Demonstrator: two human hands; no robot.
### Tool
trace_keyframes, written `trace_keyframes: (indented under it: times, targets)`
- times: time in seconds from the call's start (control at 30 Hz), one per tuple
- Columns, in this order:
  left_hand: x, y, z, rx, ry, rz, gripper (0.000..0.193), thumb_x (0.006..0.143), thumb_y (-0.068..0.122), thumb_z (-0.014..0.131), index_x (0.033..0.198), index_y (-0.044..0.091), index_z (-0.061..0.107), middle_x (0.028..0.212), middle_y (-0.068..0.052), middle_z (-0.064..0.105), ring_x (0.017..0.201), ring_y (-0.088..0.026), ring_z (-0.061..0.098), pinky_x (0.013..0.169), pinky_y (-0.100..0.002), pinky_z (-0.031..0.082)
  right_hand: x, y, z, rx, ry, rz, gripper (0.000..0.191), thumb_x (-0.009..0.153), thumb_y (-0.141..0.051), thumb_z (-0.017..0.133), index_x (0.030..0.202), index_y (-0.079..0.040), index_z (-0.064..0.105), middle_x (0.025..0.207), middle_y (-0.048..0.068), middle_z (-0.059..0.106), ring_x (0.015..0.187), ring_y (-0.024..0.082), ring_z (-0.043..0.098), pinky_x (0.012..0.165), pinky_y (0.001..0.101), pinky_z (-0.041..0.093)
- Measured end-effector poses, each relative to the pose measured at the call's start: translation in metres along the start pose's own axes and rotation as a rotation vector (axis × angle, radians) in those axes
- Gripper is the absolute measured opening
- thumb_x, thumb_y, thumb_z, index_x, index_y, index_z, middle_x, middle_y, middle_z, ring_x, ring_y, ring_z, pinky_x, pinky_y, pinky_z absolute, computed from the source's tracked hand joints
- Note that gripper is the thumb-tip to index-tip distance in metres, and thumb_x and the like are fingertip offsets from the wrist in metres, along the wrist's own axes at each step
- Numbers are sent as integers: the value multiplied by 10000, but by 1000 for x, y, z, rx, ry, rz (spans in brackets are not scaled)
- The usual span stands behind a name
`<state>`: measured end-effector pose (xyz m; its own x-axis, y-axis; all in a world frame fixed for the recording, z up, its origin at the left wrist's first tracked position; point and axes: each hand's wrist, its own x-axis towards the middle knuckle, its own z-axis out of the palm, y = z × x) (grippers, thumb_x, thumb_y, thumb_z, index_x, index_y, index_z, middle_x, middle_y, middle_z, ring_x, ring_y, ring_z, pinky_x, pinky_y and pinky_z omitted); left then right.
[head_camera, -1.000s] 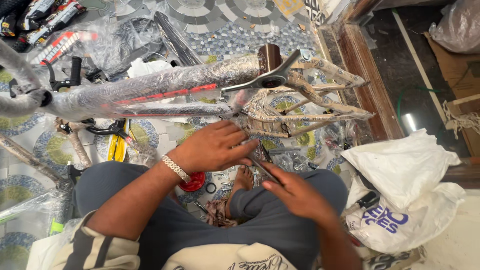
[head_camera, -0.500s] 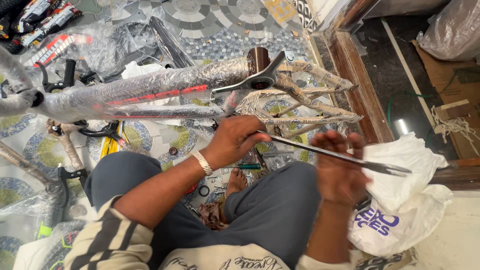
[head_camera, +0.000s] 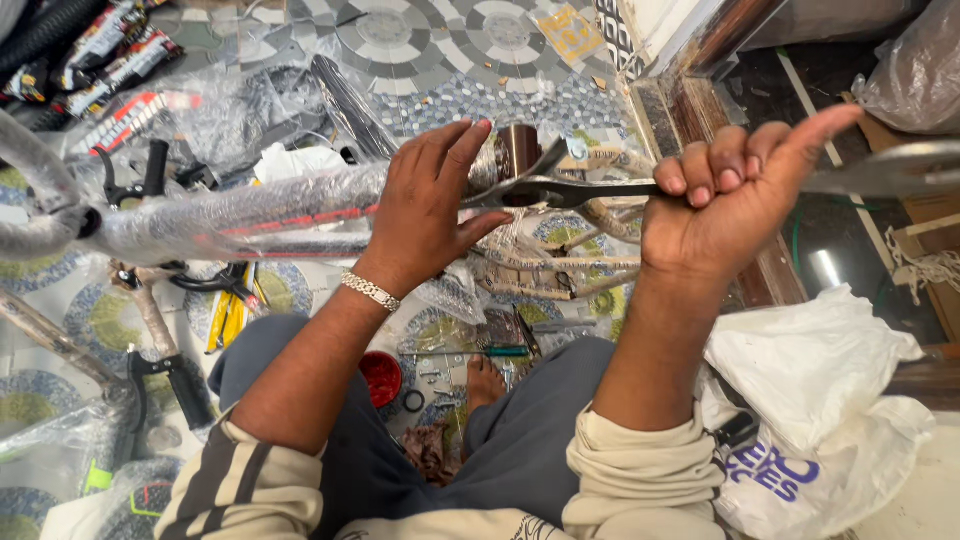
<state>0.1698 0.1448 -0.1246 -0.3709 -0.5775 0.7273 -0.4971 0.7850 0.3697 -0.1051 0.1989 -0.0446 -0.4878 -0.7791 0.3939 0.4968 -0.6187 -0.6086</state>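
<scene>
A bicycle frame (head_camera: 230, 215) wrapped in clear plastic lies across the patterned floor in front of my knees. My left hand (head_camera: 425, 205) rests on its main tube with fingers spread, fingertips close to the brown tube end (head_camera: 520, 150). My right hand (head_camera: 730, 200) is raised and closed around a long flat metal wrench (head_camera: 570, 190), thumb sticking out. The wrench's forked end sits by the brown tube end, and its handle runs past my fist to the right edge.
A small red bowl (head_camera: 380, 378), a green-handled screwdriver (head_camera: 500, 351) and small loose parts lie by my foot. White plastic bags (head_camera: 810, 370) sit at the right. A wooden door frame (head_camera: 700, 110) stands behind them. More wrapped bicycle parts and a yellow tool (head_camera: 228, 318) lie on the left.
My right hand rose from near my lap to frame height, carrying the long wrench up to the tube end. My left hand shifted up onto the wrapped tube.
</scene>
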Motion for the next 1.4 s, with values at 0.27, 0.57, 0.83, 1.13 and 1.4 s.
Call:
trace_keyframes:
  times: [0.27, 0.57, 0.83, 1.13, 1.4]
  targets:
    - [27, -14, 6, -23, -268, 60, 769, 907, 585, 717, 1549, 252, 459, 1453, -194, 533, 1298, -397, 537, 1095, -524, 421, 19, 38, 17, -95, -36, 29, 601, 1089, -542, 614, 716, -168, 327, 566, -34, 301, 412, 56, 293, 365, 253, 311]
    - [44, -34, 8, -61, -395, 194, 592, 999, 451, 675, 1551, 370, 477, 1512, -207, 504, 1308, -392, 564, 1074, -516, 457, 20, 43, 30, -132, -57, 29, 591, 1098, -523, 621, 743, -162, 316, 573, -24, 275, 405, 58, 234, 348, 243, 241]
    - [42, -29, 11, -24, -368, 165, 642, 942, 394, 743, 1528, 386, 479, 1493, -174, 507, 1294, -378, 570, 1072, -498, 461, 19, 46, 38, -157, -83, 33, 609, 1095, -530, 644, 747, -165, 304, 579, -31, 260, 417, 54, 230, 358, 252, 228]
    - [41, -25, 9, -32, -369, 142, 683, 914, 366, 774, 1531, 379, 484, 1509, -162, 504, 1302, -369, 571, 1075, -494, 465, 13, 47, 45, -163, -48, 9, 604, 1091, -517, 658, 743, -161, 317, 577, -21, 261, 414, 60, 241, 365, 257, 238]
    - [51, -24, 2, -138, -354, 120, 743, 848, 543, 791, 1500, 320, 512, 1556, -185, 456, 1357, -389, 522, 1123, -516, 409, 14, 50, 35, -137, -77, -12, 597, 1094, -536, 629, 742, -174, 309, 573, -31, 261, 409, 49, 247, 344, 247, 250]
